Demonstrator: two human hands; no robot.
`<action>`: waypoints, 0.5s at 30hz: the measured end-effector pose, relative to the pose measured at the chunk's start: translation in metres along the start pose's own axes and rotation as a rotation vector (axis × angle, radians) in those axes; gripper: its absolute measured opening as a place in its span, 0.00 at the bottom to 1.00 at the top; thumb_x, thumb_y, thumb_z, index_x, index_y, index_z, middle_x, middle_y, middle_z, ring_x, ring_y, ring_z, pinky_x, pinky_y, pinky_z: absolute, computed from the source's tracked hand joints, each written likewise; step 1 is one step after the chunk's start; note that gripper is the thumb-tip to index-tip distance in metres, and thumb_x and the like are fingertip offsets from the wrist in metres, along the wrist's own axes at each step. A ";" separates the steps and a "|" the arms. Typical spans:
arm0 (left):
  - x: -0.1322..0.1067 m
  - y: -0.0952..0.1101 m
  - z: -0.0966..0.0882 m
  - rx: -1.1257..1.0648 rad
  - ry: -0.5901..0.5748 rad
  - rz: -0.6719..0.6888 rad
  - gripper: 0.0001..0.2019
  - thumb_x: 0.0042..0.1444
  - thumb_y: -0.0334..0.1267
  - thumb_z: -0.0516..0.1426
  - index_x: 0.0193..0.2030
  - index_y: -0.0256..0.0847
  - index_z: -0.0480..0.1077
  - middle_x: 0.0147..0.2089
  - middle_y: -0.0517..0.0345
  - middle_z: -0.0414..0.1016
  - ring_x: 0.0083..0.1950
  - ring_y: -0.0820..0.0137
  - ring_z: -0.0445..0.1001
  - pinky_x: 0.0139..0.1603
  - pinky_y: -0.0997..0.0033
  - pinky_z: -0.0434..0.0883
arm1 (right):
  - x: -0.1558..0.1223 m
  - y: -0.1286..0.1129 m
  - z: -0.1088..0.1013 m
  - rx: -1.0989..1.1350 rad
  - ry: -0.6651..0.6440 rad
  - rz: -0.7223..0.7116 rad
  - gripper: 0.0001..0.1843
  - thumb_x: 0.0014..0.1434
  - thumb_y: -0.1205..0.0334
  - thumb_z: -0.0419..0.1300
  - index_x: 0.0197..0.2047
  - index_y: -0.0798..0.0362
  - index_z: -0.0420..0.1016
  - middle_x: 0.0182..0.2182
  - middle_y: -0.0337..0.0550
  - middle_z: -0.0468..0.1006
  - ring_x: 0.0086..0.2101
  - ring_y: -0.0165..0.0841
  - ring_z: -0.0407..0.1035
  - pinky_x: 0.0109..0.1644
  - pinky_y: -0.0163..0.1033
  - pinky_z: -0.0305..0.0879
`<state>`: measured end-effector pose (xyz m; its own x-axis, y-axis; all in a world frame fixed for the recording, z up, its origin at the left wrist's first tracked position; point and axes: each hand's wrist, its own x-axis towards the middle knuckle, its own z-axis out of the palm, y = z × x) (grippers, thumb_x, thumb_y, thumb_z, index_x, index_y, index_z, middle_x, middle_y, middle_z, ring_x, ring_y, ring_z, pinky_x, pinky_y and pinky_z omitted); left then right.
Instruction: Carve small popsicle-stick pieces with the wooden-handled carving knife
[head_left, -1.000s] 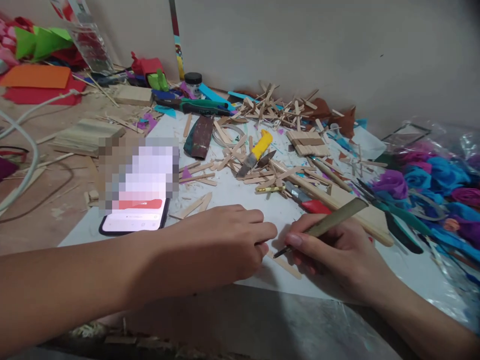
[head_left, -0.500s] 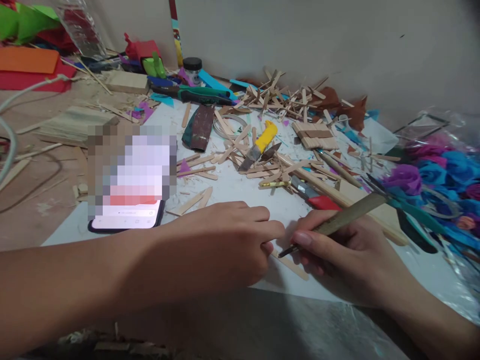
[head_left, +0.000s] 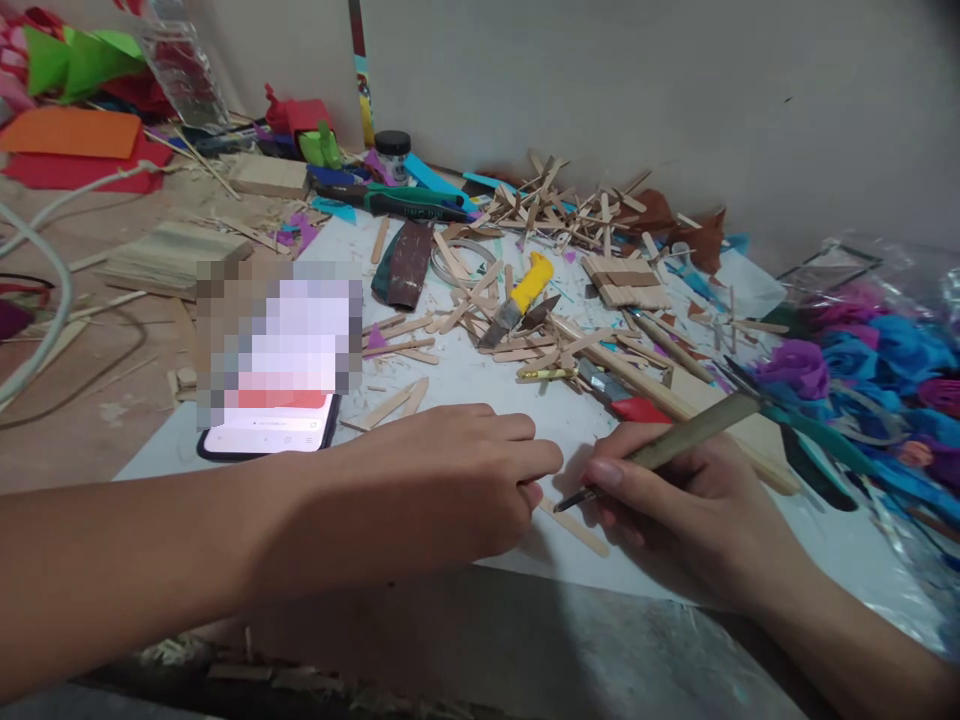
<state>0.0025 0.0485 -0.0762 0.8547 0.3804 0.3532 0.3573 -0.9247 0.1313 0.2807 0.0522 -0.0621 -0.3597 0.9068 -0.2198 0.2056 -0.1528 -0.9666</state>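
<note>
My left hand is closed, with its fingertips pinched on one end of a flat wooden popsicle stick. That end of the stick is hidden under the fingers; the rest lies on white paper near the front edge. In a pen-like grip, my right hand holds a slim carving tool with a greenish-brown handle. Its narrow dark metal tip meets the stick close to my left fingertips. Whether the tip has cut in, I cannot tell.
A lit phone, its screen mostly blurred out, lies behind my left forearm. Farther back are a yellow-handled cutter, pliers and heaped sticks. To the right lie green-handled scissors and blue and purple paper flowers.
The camera view has shifted slightly, so the background sits a little differently. Both hands keep their grips, and the tool's tip stays at nearly the same spot on the stick.
</note>
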 end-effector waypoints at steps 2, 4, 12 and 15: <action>-0.001 0.001 0.000 -0.002 0.003 -0.002 0.14 0.78 0.29 0.64 0.37 0.42 0.80 0.45 0.56 0.75 0.45 0.62 0.69 0.46 0.56 0.66 | 0.000 -0.003 0.002 -0.022 -0.010 -0.002 0.20 0.66 0.45 0.81 0.34 0.53 0.91 0.21 0.43 0.83 0.19 0.25 0.70 0.22 0.27 0.64; -0.002 0.001 0.000 -0.009 -0.001 -0.003 0.14 0.77 0.29 0.66 0.36 0.42 0.80 0.45 0.57 0.75 0.46 0.62 0.69 0.46 0.55 0.66 | 0.001 -0.006 0.004 -0.026 -0.015 -0.001 0.20 0.66 0.45 0.81 0.33 0.53 0.91 0.21 0.43 0.82 0.19 0.25 0.71 0.21 0.27 0.64; -0.001 -0.001 -0.001 -0.017 -0.009 -0.001 0.12 0.74 0.28 0.69 0.35 0.41 0.81 0.45 0.58 0.73 0.48 0.62 0.69 0.47 0.56 0.67 | 0.001 -0.004 0.004 0.076 0.020 0.013 0.20 0.64 0.43 0.82 0.33 0.50 0.90 0.21 0.41 0.83 0.18 0.25 0.69 0.21 0.28 0.62; 0.001 -0.001 -0.003 -0.013 -0.018 0.002 0.12 0.73 0.27 0.69 0.36 0.41 0.81 0.45 0.58 0.74 0.46 0.62 0.69 0.46 0.55 0.67 | -0.001 -0.003 0.004 0.044 0.003 0.010 0.19 0.64 0.45 0.83 0.33 0.52 0.90 0.21 0.42 0.82 0.19 0.26 0.70 0.22 0.29 0.65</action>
<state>0.0023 0.0497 -0.0730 0.8621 0.3788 0.3366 0.3508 -0.9255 0.1429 0.2768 0.0505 -0.0596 -0.3553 0.9063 -0.2288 0.1684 -0.1787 -0.9694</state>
